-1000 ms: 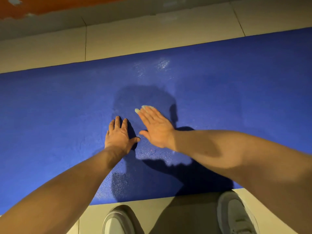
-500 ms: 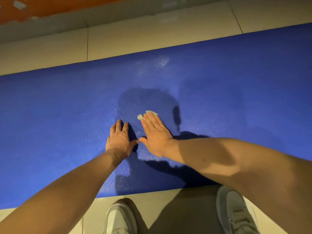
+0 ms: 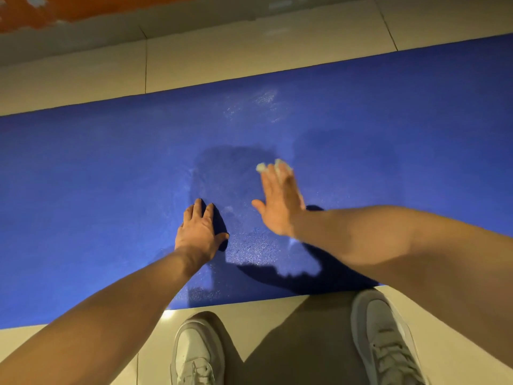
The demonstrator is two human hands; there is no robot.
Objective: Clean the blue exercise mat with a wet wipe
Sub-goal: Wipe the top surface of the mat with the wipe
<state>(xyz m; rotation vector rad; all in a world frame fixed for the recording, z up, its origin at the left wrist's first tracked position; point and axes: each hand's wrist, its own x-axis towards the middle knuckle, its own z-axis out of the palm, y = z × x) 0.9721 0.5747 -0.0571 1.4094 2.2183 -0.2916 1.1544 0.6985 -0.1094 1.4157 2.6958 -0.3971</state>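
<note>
Head view looks down past two white shoes (image 3: 197,354) on the pale tiled floor (image 3: 277,307), toes at the near edge of the blue exercise mat (image 3: 83,190). Just beyond, the left hand (image 3: 198,232) lies flat on the mat, fingers straight and close together, bracing it. To its right and slightly farther, the right hand (image 3: 280,201) (motion-blurred) presses flat, fingers straight, on the wet wipe (image 3: 261,167), which peeks out past the fingertips. Damp sheen shows near the hands and in a wet patch (image 3: 261,102) towards the far edge, so I judge the middle strip done or nearly so; the wide stretches left and right look dry and remain.
</note>
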